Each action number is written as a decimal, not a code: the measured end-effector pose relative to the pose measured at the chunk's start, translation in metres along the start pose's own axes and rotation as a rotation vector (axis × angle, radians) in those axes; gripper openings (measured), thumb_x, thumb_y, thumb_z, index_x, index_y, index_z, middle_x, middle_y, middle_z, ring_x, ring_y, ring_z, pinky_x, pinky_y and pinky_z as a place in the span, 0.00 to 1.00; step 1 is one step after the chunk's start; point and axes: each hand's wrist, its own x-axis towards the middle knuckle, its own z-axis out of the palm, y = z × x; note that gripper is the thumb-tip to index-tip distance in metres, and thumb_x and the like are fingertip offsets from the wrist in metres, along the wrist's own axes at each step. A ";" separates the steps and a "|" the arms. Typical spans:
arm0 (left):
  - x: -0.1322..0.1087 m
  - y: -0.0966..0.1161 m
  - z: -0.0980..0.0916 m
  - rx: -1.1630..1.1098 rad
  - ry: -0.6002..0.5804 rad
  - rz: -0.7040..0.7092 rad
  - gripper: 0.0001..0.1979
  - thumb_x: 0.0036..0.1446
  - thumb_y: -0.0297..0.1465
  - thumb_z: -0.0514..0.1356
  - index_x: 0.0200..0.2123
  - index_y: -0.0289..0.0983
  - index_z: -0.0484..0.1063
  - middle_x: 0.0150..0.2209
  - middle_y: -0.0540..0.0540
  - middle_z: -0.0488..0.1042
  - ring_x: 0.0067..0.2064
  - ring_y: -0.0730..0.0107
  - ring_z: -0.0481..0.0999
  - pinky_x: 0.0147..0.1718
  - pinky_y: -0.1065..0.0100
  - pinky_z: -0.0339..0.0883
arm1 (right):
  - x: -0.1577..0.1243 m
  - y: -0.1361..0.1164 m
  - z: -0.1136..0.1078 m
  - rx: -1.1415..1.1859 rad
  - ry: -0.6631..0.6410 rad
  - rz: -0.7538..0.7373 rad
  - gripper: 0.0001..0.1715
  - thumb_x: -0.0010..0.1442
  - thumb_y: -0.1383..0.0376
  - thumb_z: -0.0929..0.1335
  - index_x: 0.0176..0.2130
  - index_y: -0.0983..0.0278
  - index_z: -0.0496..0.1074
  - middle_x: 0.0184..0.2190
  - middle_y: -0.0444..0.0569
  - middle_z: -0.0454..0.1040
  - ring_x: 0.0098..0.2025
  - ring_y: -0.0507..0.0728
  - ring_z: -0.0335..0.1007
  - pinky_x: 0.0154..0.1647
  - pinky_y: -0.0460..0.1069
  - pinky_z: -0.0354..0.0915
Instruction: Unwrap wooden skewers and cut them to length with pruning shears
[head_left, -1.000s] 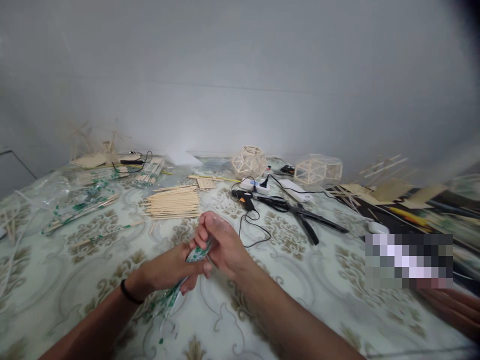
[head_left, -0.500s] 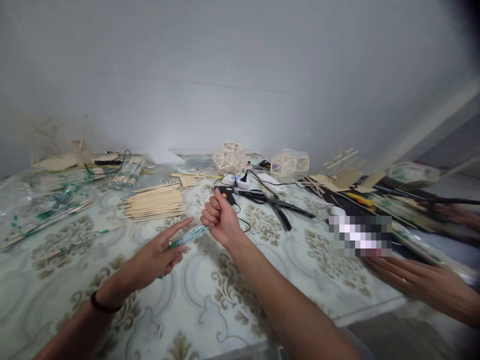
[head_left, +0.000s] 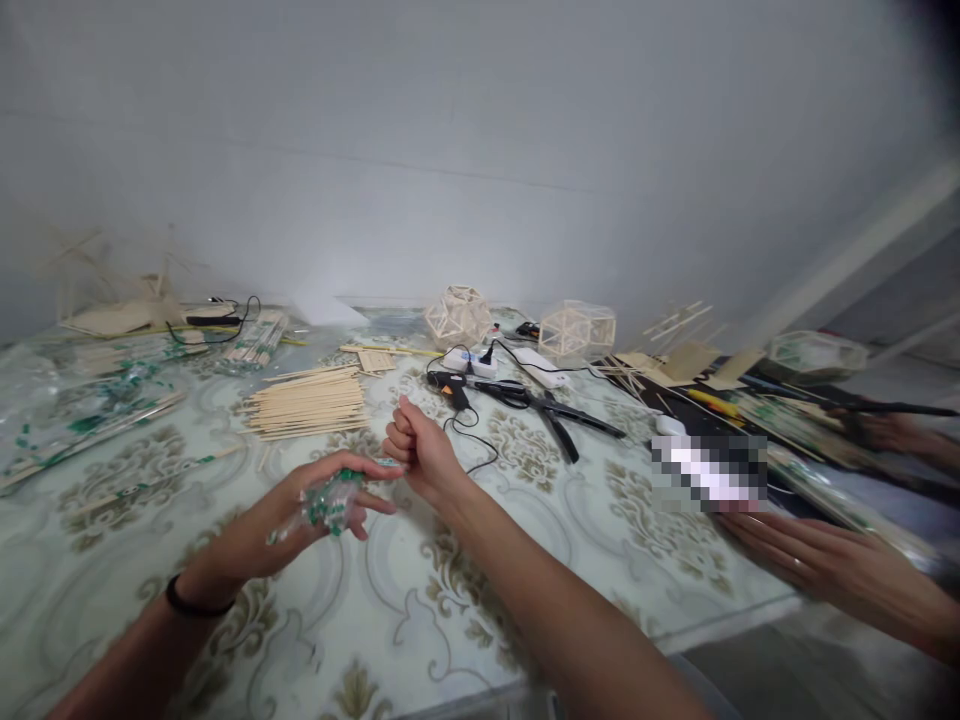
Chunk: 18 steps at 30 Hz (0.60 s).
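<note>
a pale patterned tablecloth (head_left: 360, 645) spreads under everything. at the right, a co-worker's hand (head_left: 840, 565) reaches in over its edge. the left hand (head_left: 289, 490), a dark band on its wrist, has its fingers stretched out and apart. beyond it lies a pile of thin wooden sticks (head_left: 307, 403). a long black tool (head_left: 589, 415) with crossing arms lies farther right. the right hand (head_left: 427, 450) is curled into a fist, clamped on one end of the plastic wrapper (head_left: 335, 503), which is bunched over the left fingers. a small black glue gun (head_left: 450, 388) lies just past the fist.
</note>
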 end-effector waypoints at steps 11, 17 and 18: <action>0.016 -0.008 0.001 -0.173 0.550 0.093 0.26 0.60 0.51 0.63 0.20 0.39 0.65 0.28 0.49 0.67 0.34 0.65 0.66 0.38 0.64 0.66 | -0.023 0.011 0.020 -0.371 -0.155 -0.234 0.36 0.64 0.43 0.69 0.18 0.60 0.55 0.13 0.34 0.50 0.17 0.48 0.43 0.22 0.48 0.44; 0.017 -0.010 0.014 -0.267 0.544 0.023 0.34 0.60 0.62 0.56 0.18 0.41 0.56 0.19 0.53 0.56 0.25 0.69 0.60 0.28 0.65 0.62 | -0.034 0.020 0.029 -0.753 -0.161 -0.241 0.21 0.63 0.49 0.72 0.31 0.61 0.68 0.21 0.37 0.63 0.23 0.49 0.53 0.26 0.46 0.50; 0.018 -0.010 0.015 -0.283 0.507 0.027 0.34 0.59 0.64 0.54 0.20 0.40 0.61 0.21 0.51 0.62 0.28 0.67 0.64 0.30 0.65 0.64 | -0.034 0.021 0.030 -0.779 -0.132 -0.237 0.18 0.61 0.51 0.73 0.33 0.61 0.69 0.21 0.37 0.64 0.23 0.49 0.53 0.25 0.46 0.50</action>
